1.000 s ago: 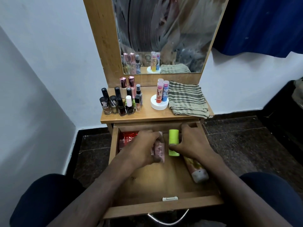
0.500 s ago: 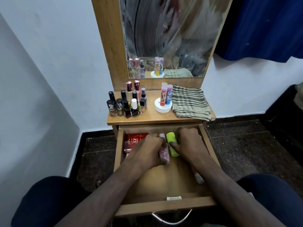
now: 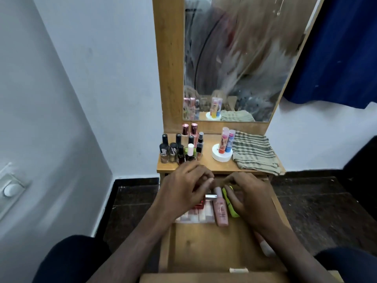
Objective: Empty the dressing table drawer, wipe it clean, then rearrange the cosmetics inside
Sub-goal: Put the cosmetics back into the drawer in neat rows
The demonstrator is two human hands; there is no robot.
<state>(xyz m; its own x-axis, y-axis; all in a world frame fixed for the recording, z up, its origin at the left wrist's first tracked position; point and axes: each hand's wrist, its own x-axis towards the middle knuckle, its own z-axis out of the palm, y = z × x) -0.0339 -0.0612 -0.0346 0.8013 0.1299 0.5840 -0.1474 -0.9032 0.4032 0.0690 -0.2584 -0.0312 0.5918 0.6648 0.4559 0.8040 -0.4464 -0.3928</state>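
Drawer [image 3: 204,248] of pale wood stands pulled out toward us, its near floor bare. Further in, a pink tube [image 3: 220,211] lies lengthwise beside a lime-green tube [image 3: 231,207], with a pale palette box [image 3: 195,217] to their left. Our left hand [image 3: 183,188] hovers over the box, fingers loosely curled, gripping nothing we can make out. Our right hand [image 3: 251,197] rests its fingers on the green tube; whether it grips, we cannot tell. Beyond, on the tabletop [image 3: 206,162], stand nail polish bottles [image 3: 179,148], a white holder [image 3: 222,155] of lip balms and a folded striped cloth [image 3: 255,154], under a smeared mirror [image 3: 240,58].
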